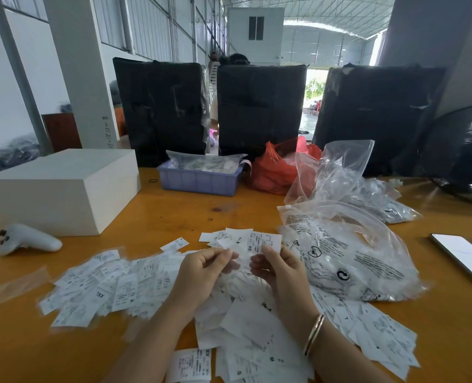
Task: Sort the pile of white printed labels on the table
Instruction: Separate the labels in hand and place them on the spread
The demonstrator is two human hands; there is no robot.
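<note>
Now: both hands w/ labels over worktop [174, 214].
Left hand [201, 268] & right hand [275, 265] pinch XS label [259, 243]; label pile [104, 288] at 9 o'clock.

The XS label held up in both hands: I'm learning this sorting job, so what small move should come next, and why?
Probably set the XS label down on the small group of labels just beyond the hands. Both the left hand and right hand pinch it above the unsorted pile, its size mark readable, so it seems identified.

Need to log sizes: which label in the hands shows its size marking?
The label pinched by the right hand, reading XS; the other labels held up beside it show no readable size.
</note>
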